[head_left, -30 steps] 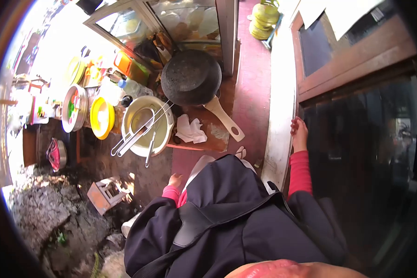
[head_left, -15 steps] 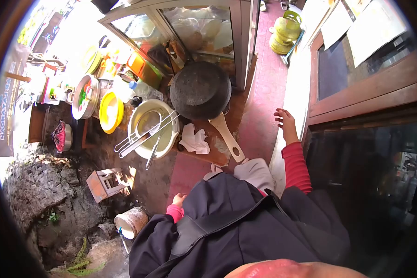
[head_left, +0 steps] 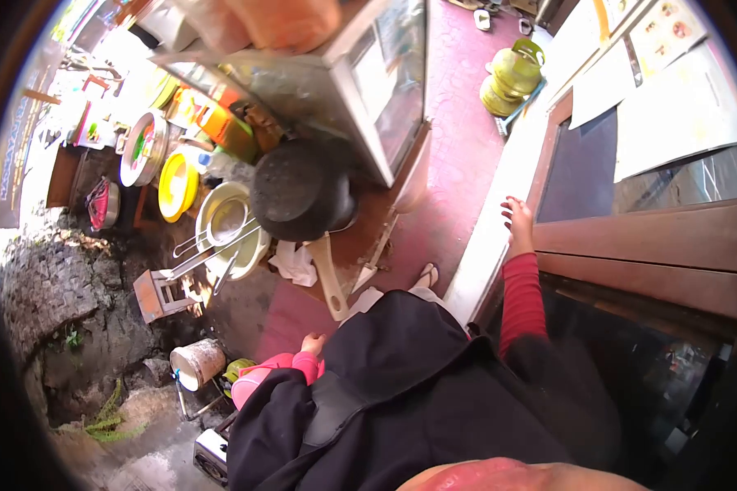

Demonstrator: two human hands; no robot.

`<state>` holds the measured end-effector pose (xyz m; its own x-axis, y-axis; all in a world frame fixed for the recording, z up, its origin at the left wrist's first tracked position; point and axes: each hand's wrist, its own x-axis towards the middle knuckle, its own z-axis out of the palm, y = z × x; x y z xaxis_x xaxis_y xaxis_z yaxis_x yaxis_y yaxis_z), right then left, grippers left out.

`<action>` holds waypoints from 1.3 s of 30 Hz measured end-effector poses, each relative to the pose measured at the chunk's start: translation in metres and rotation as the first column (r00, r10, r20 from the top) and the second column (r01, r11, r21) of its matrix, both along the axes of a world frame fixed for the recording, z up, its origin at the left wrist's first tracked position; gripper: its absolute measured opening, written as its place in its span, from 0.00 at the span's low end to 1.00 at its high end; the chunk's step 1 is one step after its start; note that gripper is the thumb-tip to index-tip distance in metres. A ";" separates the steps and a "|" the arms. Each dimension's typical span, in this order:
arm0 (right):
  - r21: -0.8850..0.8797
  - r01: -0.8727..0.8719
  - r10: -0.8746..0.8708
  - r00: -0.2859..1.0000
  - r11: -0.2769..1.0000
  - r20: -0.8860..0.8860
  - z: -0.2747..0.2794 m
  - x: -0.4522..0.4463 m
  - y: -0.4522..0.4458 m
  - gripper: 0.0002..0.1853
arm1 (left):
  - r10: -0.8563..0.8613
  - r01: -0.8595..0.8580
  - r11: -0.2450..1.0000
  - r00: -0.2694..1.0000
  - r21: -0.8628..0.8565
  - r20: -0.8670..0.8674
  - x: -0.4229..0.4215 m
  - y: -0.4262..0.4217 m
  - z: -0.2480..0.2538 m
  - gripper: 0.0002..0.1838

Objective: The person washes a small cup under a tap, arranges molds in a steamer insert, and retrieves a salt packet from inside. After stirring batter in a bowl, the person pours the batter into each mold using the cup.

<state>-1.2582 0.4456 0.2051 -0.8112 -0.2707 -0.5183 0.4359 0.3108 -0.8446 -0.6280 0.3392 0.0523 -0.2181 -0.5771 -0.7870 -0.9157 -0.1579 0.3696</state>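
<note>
Out to the right, my right hand (head_left: 517, 221) is raised beside the white ledge, fingers apart, with nothing in it. Low beside my body on the left is my left hand (head_left: 313, 343), small in view, its fingers partly hidden. A dark wok-like pan (head_left: 299, 190) with a cream handle (head_left: 327, 278) rests on the brown table in front of me. Beside it a whitish basin (head_left: 258, 248) has strainers (head_left: 228, 221) lying across it. A crumpled white cloth (head_left: 293, 263) lies near the handle.
A glass cabinet (head_left: 360, 90) stands behind the pan. Green gas cylinders (head_left: 504, 82) stand along the red walkway (head_left: 467, 123). Left are a yellow basin (head_left: 178, 186), a wooden stool (head_left: 160, 296) and a white bucket (head_left: 198, 364). A wood-framed window (head_left: 630, 245) borders the right.
The view has moved forward along the walkway, and the cabinet looks nearer. The pan and basin have shifted left in view. A pink object and a stove-like box now show at lower left.
</note>
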 end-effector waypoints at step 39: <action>0.139 -0.020 0.008 0.997 0.990 0.081 -0.088 -0.369 -0.166 0.09 | 0.052 -0.089 0.991 0.945 0.099 0.324 -0.226 -0.156 0.146 0.18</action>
<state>-1.6268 0.2793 0.1175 -0.7624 -0.2019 -0.6147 0.4949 0.4300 -0.7551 -0.8537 0.1832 0.1980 0.0935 -0.4872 -0.8683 -0.9677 -0.2496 0.0358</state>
